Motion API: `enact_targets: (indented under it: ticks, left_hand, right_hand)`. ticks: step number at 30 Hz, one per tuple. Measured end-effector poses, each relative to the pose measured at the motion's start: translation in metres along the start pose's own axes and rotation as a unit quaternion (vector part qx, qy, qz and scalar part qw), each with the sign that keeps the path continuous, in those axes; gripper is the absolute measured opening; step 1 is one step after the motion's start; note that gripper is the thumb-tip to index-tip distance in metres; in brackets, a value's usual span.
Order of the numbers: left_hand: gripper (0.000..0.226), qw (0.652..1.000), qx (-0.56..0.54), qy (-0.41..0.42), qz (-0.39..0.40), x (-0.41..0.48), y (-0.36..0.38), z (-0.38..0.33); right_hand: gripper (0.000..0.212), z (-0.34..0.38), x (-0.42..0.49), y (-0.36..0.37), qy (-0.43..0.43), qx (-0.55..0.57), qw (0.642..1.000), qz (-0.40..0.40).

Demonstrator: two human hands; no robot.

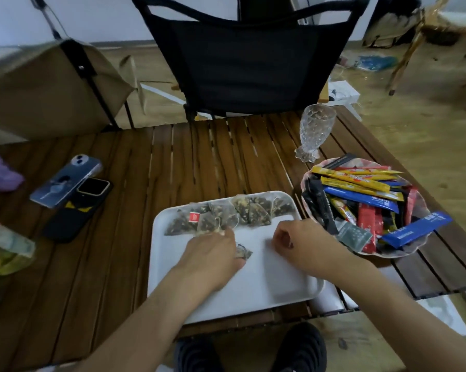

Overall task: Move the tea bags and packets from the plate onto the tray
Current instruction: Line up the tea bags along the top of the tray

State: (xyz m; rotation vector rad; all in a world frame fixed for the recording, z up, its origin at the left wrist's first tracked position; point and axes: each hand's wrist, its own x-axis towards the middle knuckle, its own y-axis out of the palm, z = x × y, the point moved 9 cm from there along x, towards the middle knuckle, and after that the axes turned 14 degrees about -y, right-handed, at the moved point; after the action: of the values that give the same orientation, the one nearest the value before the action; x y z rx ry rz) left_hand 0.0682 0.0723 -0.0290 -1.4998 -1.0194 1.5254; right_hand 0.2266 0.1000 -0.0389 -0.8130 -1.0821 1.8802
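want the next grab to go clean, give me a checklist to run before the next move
1. Room on tray: ok, its near half is bare.
2. Tea bags placed: ok, they lie in a row along the tray's far edge.
3. Left hand free: not ok, it touches the row, and a loose bag lies by its thumb.
4. Right hand empty: cannot tell, its fingers are curled and their inside is hidden.
5. Plate emptied: not ok, packets fill it.
6. Glass out of the way: ok, it stands upright beyond the plate.
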Motion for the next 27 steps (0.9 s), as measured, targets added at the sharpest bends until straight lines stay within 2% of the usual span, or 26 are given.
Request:
enact_targets:
  ticks: [3,5,7,13,18,21,24,27]
  left_hand:
    - [0.029,0.997,0.007,0.022,0.071,-0.004,0.006,0.008]
    - [0.023,0.988,-0.026,0.013,0.153,-0.008,0.011,0.026]
    - [0.020,0.978,-0.074,-0.029,0.192,-0.010,0.007,0.059]
    - [0.012,0.973,-0.116,-0.179,0.087,-0.001,-0.022,0.158]
    - [0.021,0.960,-0.153,-0.232,-0.046,0.025,-0.033,0.180]
    - [0.023,0.953,-0.148,-0.245,-0.095,0.033,-0.037,0.174]
    - [0.026,0.949,-0.139,-0.262,-0.106,0.038,-0.037,0.170]
    - [0.031,0.952,-0.145,-0.260,-0.066,0.043,-0.027,0.166]
  right_hand:
    - [0.012,-0.002,0.001,0.003,0.000,-0.014,1.000,0.022]
    - [0.011,-0.004,0.001,0.003,0.005,-0.012,1.000,0.022]
    - [0.011,-0.005,0.002,0.004,0.004,-0.008,1.000,0.025]
    - [0.013,0.001,0.002,0.004,-0.013,-0.027,0.999,0.028]
    - [0.011,0.003,0.002,0.003,-0.016,-0.036,0.999,0.031]
    - [0.009,0.004,0.003,0.004,-0.014,-0.036,0.999,0.037]
    - [0.007,0.002,0.004,0.005,-0.009,-0.033,0.999,0.039]
    - [0.007,0.001,0.003,0.006,-0.005,-0.026,0.999,0.041]
